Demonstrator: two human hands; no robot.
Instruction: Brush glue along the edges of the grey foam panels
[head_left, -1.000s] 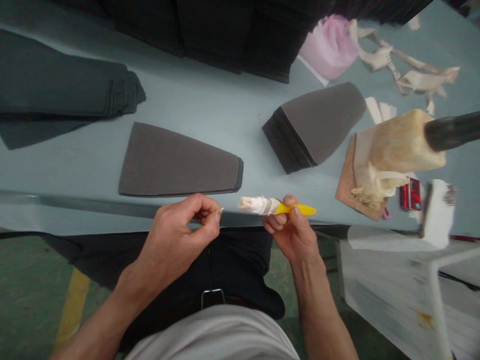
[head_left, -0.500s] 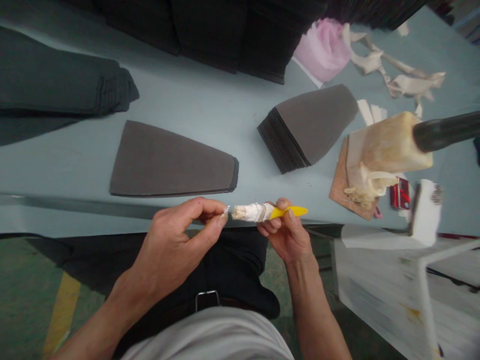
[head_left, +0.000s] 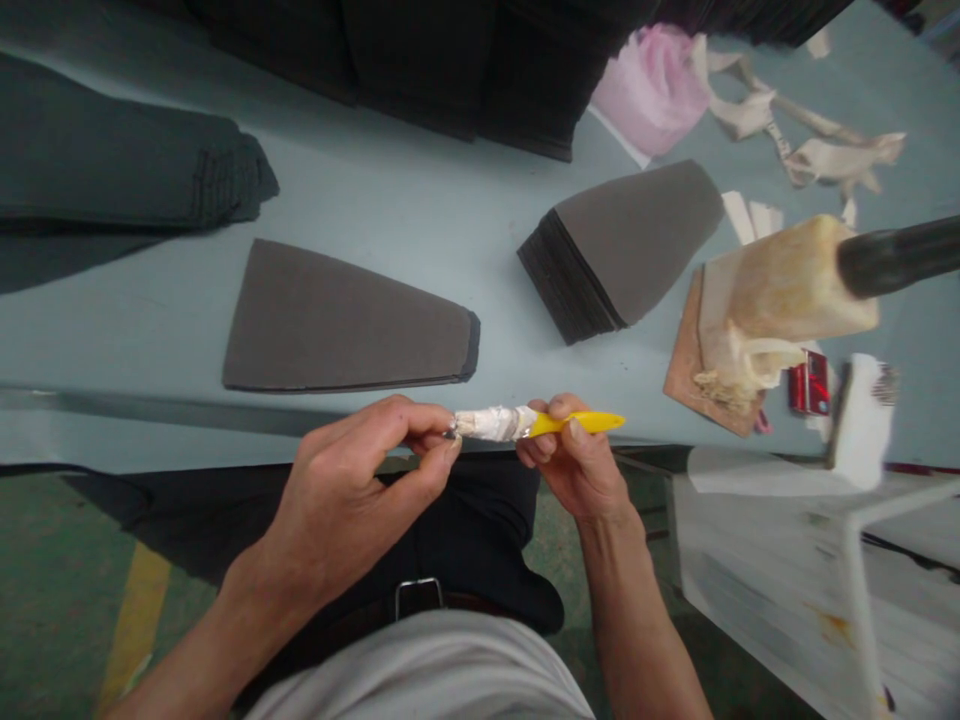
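- Yellow plastic tool point(head_left: 581, 423): held level over the near table edge, white-wrapped end point(head_left: 491, 423) pointing left.
- Left hand point(head_left: 352, 500): thumb and fingertips point(head_left: 444, 445) pressed together, pinching the tip of the wrapping. Other fingers curled in.
- Right hand point(head_left: 577, 465): thumb on top of the yellow shaft, fingers curled under it, gripping next to the wrapping.
- Pale blue table point(head_left: 420, 230): tapered grey foam stack point(head_left: 345, 320) just beyond my hands, taller tapered stack point(head_left: 630, 240) to the right.
- Far left: folded dark grey fabric point(head_left: 112, 150). Along the far side: black stacks point(head_left: 465, 70).
- Far right: pink bag point(head_left: 652, 90), beige scraps point(head_left: 817, 150).
- Right: cream block point(head_left: 787, 290) on a wooden board point(head_left: 682, 370), black rod point(head_left: 900, 255) touching the block, red packet point(head_left: 808, 385) just beside.
- Near right: white stand point(head_left: 765, 580), blurred.
- Below my hands: black trousers point(head_left: 465, 530), belt buckle point(head_left: 418, 598), green floor point(head_left: 60, 600) with yellow line point(head_left: 135, 620).
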